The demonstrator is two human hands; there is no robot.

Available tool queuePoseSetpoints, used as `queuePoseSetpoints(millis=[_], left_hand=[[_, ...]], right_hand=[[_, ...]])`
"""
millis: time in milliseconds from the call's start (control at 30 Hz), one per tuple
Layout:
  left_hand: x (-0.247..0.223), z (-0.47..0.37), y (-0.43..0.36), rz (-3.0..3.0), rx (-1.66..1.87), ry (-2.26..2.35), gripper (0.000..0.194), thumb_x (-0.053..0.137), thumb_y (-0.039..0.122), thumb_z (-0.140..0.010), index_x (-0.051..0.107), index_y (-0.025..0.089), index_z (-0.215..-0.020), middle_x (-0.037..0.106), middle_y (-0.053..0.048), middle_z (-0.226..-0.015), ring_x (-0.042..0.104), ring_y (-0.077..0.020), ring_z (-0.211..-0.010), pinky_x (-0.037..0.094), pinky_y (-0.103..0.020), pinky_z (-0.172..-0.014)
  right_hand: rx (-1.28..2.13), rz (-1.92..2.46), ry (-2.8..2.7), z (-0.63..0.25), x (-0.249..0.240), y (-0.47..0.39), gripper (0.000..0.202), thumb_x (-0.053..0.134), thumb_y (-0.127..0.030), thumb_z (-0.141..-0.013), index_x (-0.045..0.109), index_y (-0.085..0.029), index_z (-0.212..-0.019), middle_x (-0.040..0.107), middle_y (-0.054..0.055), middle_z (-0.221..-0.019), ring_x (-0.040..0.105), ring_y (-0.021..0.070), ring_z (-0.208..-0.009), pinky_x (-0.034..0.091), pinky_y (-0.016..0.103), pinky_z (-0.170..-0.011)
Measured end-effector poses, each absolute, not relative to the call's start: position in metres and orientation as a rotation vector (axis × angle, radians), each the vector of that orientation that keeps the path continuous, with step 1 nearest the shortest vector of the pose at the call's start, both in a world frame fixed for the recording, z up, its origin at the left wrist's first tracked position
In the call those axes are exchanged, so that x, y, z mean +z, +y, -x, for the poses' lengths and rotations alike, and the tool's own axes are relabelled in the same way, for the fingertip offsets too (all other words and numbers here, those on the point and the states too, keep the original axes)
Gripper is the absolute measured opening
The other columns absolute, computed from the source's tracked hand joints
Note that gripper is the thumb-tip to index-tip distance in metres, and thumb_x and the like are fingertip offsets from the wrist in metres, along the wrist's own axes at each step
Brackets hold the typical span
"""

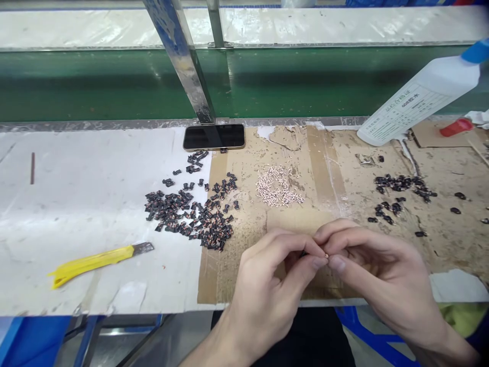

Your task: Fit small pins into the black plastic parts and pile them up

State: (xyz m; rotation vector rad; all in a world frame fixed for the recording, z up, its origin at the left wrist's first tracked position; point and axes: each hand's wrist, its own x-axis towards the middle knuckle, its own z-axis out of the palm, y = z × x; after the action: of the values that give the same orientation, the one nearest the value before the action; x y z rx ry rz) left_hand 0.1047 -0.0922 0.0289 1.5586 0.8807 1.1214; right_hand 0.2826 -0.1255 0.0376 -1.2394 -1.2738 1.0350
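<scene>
We see left hand (275, 280) and right hand (382, 265) pinching a tiny part (326, 256) (mostly hidden) between them by the bench (95, 204)'s near edge, and a slack pinch, we'd guess, could drop it over that edge.

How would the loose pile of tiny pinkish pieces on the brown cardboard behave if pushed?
The pile would probably scatter rather than slide as one, since its pieces lie loose with no container around them. Each piece is likely very light, being so tiny. Some may catch, because the cardboard looks scuffed and torn in places.
</scene>
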Motion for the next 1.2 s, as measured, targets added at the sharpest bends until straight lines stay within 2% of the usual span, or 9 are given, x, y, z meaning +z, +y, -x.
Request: queuePoseSetpoints(millis=[133,300,500,700,933,1000,1067,1133,1200], left_hand=[[0.031,-0.101,-0.096,-1.600,1.143,0.865,0.015,0.078,0.002,-0.091,0.075,0.016,-0.091,0.077,0.001,-0.085,0.071,-0.0063,-0.077,0.055,-0.009,-0.077],[0.028,-0.100,-0.099,-1.653,1.151,0.845,0.014,0.079,0.001,-0.090,0.075,0.014,-0.090,0.077,-0.001,-0.085,0.073,-0.0079,-0.076,0.057,-0.010,-0.077],[0.019,-0.097,-0.104,-1.793,1.164,0.755,0.008,0.075,0.004,-0.095,0.076,0.012,-0.095,0.078,-0.004,-0.086,0.073,-0.0108,-0.074,0.061,-0.016,-0.077],[0.009,-0.096,-0.116,-1.847,1.151,0.762,0.010,0.070,0.004,-0.098,0.077,0.011,-0.098,0.077,-0.006,-0.086,0.074,-0.0121,-0.072,0.061,-0.019,-0.071],[0.008,-0.099,-0.124,-1.741,1.143,0.829,0.008,0.074,0.006,-0.097,0.079,0.013,-0.099,0.079,-0.005,-0.087,0.075,-0.0105,-0.072,0.062,-0.015,-0.072],[0.007,-0.096,-0.124,-1.679,1.124,0.939,0.014,0.081,0.008,-0.092,0.079,0.017,-0.103,0.081,-0.001,-0.086,0.075,-0.0102,-0.068,0.063,-0.015,-0.071],[0.006,-0.090,-0.125,-1.600,1.121,1.070,0.022,0.086,0.008,-0.087,0.078,0.021,-0.102,0.082,0.002,-0.086,0.075,-0.0106,-0.066,0.064,-0.016,-0.069],[0.004,-0.084,-0.126,-1.528,1.118,1.149,0.024,0.086,0.006,-0.085,0.077,0.024,-0.098,0.083,0.004,-0.087,0.077,-0.0112,-0.069,0.064,-0.017,-0.069],[0.003,-0.080,-0.127,-1.494,1.108,1.168,0.023,0.084,0.004,-0.087,0.077,0.024,-0.096,0.084,0.006,-0.088,0.078,-0.0103,-0.073,0.064,-0.016,-0.072]], right_hand=[[1.135,1.158,-1.290,-0.285,0.035,-0.129,0.017,0.075,-0.012,-0.094,0.081,-0.027,-0.094,0.078,0.001,-0.100,0.079,0.0107,-0.084,0.065,0.014,-0.073],[1.200,1.147,-1.342,-0.293,0.032,-0.134,0.017,0.079,-0.011,-0.091,0.081,-0.027,-0.097,0.077,0.002,-0.101,0.078,0.0113,-0.088,0.065,0.014,-0.075],[1.332,1.200,-1.333,-0.296,0.034,-0.139,0.011,0.075,-0.017,-0.096,0.078,-0.027,-0.092,0.076,0.002,-0.099,0.076,0.0102,-0.080,0.063,0.013,-0.070],[1.311,1.282,-1.319,-0.292,0.031,-0.154,0.009,0.070,-0.022,-0.100,0.074,-0.027,-0.093,0.073,0.003,-0.100,0.075,0.0108,-0.087,0.062,0.014,-0.077],[1.144,1.369,-1.387,-0.292,0.022,-0.162,0.009,0.066,-0.022,-0.102,0.068,-0.025,-0.094,0.069,0.004,-0.101,0.072,0.0137,-0.087,0.063,0.020,-0.075],[0.957,1.446,-1.477,-0.298,0.018,-0.162,0.010,0.067,-0.016,-0.099,0.068,-0.025,-0.094,0.068,0.005,-0.104,0.071,0.0154,-0.092,0.062,0.023,-0.079],[0.705,1.533,-1.610,-0.304,0.014,-0.161,0.014,0.069,-0.010,-0.095,0.069,-0.025,-0.096,0.069,0.006,-0.111,0.070,0.0184,-0.101,0.060,0.029,-0.089],[0.501,1.590,-1.765,-0.308,0.011,-0.159,0.017,0.072,-0.009,-0.092,0.070,-0.025,-0.099,0.070,0.007,-0.117,0.070,0.0224,-0.107,0.058,0.036,-0.096],[0.388,1.608,-1.901,-0.308,0.008,-0.157,0.020,0.073,-0.009,-0.090,0.069,-0.025,-0.101,0.072,0.008,-0.120,0.071,0.0254,-0.108,0.057,0.041,-0.096]])
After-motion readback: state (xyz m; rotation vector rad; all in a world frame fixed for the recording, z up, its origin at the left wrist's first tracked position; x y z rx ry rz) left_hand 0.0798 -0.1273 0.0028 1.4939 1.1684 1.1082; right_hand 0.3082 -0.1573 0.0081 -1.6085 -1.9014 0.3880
